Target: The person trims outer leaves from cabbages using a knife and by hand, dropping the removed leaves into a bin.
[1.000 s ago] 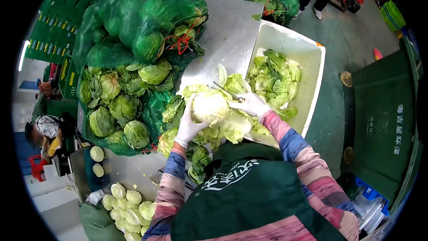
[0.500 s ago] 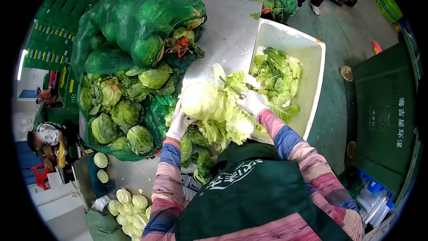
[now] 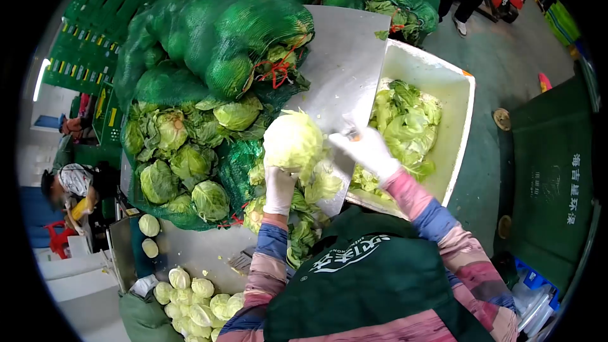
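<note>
My left hand [image 3: 279, 190], in a white glove, is closed around the underside of a pale, trimmed cabbage [image 3: 292, 141] and holds it above the metal table. To its right, my gloved right hand [image 3: 370, 152] grips a knife [image 3: 352, 132], whose blade is blurred and hard to make out. The knife is apart from the cabbage. Loose leaves [image 3: 323, 183] lie below the cabbage, between my hands. Just beyond my right hand, a white bin [image 3: 457, 133] holds cut-off green leaves [image 3: 411, 120].
Green mesh sacks of cabbages [image 3: 209, 38] fill the left side of the metal table [image 3: 345, 44]. Trimmed cabbages [image 3: 196, 304] are heaped at lower left. A large green bin [image 3: 544, 158] stands at right. Other people [image 3: 76, 180] are at far left and top right.
The loose leaves beside the cabbage have come away, several now in the bin. My left hand has shifted under the cabbage, and my right hand with the knife has moved away from it.
</note>
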Motion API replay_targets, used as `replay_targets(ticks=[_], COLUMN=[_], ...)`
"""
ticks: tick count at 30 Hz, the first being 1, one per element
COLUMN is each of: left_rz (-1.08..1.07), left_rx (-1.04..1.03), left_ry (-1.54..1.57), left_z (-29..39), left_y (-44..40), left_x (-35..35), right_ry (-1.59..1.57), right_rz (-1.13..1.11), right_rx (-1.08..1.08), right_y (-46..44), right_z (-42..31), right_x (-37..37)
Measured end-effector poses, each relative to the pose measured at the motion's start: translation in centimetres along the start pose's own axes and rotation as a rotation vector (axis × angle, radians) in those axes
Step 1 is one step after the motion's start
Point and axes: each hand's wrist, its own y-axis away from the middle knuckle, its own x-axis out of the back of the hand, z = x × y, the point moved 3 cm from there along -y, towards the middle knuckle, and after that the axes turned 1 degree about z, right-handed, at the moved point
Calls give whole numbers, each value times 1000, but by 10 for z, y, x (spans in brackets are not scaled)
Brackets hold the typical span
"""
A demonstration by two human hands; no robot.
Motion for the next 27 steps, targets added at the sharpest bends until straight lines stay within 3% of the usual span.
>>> replay_targets(ticks=[1, 3, 6, 8, 13, 15, 18, 20, 22, 24, 25, 26, 27], left_rz=[66, 151, 213, 210, 147, 148, 81, 35, 56, 71, 26, 26, -5], left_rx=[-177, -111, -132, -138, -109, -10, 138, 266, 290, 234, 220, 217, 208], left_ry=[-539, -276, -20, 8, 115, 242, 387, 723, 738, 881, 928, 928, 929], left_z=[12, 15, 28, 29, 27, 23, -10, -6, 9, 15, 17, 13, 8], left_y=[3, 4, 10, 13, 21, 26, 34, 42, 45, 47, 42, 40, 37], left_x=[-6, -13, -22, -19, -15, -18, -2, -15, -28, -32, -34, -33, -31], right_ry=[80, 158, 201, -168, -133, 156, 316, 491, 817, 669, 307, 185, 38], right_rz=[42, 92, -150, -172, -178, 36, 113, 132, 145, 297, 163, 209, 118], right_rx=[8, 13, -82, 62, 151, 63, -5, -189, -121, 93, 95, 269, 295], right_y=[-5, -10, -11, -5, -5, 1, 3, -12, -5, 5, 17, 22, 35], right_z=[-6, -13, -17, -14, 6, 8, 17, 69, 82, 65, 26, 16, -8], right_x=[-13, -20, -21, -21, -21, -8, 13, 40, 65, 54, 45, 26, 11])
